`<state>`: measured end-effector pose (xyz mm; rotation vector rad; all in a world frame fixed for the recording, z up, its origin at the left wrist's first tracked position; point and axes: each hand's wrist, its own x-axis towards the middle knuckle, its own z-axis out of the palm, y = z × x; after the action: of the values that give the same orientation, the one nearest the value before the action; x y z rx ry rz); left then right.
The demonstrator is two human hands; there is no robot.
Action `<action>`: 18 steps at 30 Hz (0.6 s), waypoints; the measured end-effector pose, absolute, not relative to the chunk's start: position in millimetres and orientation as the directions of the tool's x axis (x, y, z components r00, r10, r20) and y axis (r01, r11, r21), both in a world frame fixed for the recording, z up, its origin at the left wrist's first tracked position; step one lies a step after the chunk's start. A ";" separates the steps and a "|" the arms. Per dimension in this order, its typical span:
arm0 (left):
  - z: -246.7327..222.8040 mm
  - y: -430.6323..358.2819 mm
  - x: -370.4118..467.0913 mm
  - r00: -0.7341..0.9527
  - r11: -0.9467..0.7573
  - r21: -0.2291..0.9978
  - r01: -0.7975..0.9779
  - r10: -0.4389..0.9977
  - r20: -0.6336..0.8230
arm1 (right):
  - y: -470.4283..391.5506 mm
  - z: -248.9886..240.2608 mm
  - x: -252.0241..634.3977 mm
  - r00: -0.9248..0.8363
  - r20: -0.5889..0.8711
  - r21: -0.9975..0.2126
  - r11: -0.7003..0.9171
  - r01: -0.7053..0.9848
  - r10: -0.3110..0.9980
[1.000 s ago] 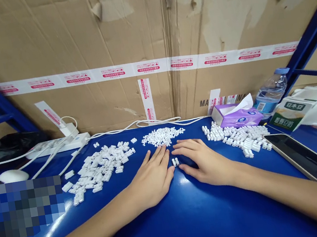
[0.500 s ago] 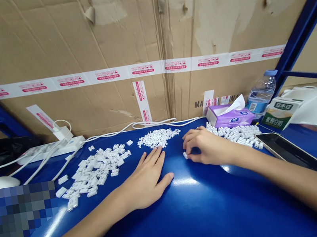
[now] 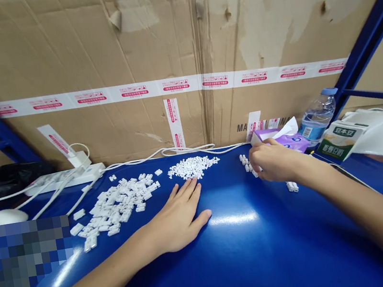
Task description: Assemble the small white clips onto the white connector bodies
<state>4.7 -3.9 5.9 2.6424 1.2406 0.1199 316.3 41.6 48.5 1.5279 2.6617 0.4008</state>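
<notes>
My left hand lies flat on the blue table, its fingers stretched toward a heap of tiny white pieces. A bigger spread of white rectangular plastic pieces lies left of that hand. On the other side, my right hand is closed with curled fingers, over a group of white plastic pieces. The hand covers much of this group; a few pieces show below the palm. White shows at the right fingertips, but I cannot tell whether it is held or lies on the table.
Behind the right hand are a purple tissue pack, a water bottle and a green-and-white carton. My right forearm partly covers a phone. A power strip with white cables lies at the back left, before a cardboard wall.
My right hand has moved right, from the table's middle to the right-hand group of white pieces; a small white piece was at its fingertips before. My left hand stays flat in place.
</notes>
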 end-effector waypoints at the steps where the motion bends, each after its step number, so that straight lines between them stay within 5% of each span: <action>1: 5.7 -4.5 5.7 0.638 -0.619 0.226 0.752 0.770 -0.016 | 39.6 48.8 313.2 -0.526 0.110 0.232 0.493 0.839 0.844; 7: 0.1 -6.9 10.0 0.628 -0.623 0.144 0.769 0.778 0.010 | 9.0 29.1 263.4 -0.697 0.269 -0.043 0.731 0.681 0.665; 18: 4.8 -8.1 10.5 0.624 -0.611 0.166 0.774 0.780 -0.040 | -7.4 -4.0 235.2 -0.654 0.084 -0.213 0.655 0.725 0.752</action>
<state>10.5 -8.1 4.8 2.6779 1.2929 0.0539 235.2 -7.4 -4.0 1.3523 3.0061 -0.2662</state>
